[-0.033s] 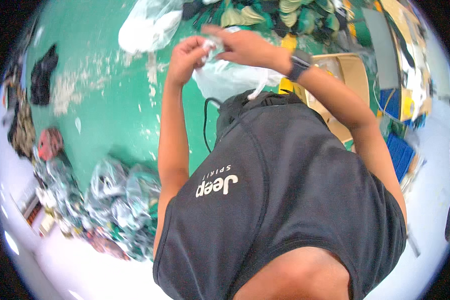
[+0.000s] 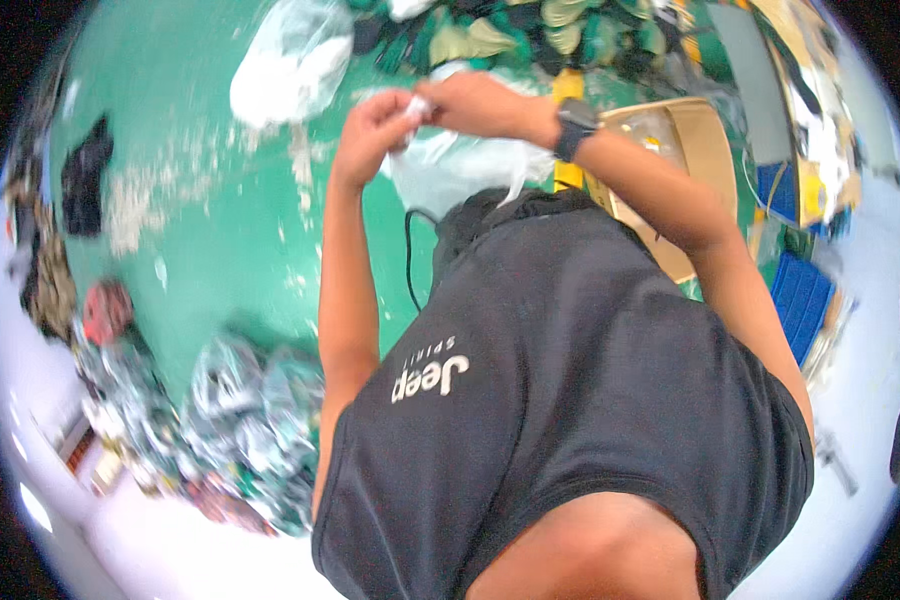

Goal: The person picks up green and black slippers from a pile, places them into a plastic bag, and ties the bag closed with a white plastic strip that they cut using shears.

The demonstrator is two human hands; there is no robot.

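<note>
Green floor strewn with packets; both hands meet over a clear plastic bag (image 2: 460, 165).
Left hand (image 2: 375, 125) and right hand (image 2: 475, 100) pinch the bag's top; gripping near the edge should steady it.

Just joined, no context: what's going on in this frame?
A person in a dark sleeveless shirt stands over a green floor. Both hands meet in front of them, the left hand and right hand pinching a clear plastic bag that hangs below. An open cardboard box sits to their right, another filled plastic bag lies ahead, and a heap of bagged items lies at left.
</note>
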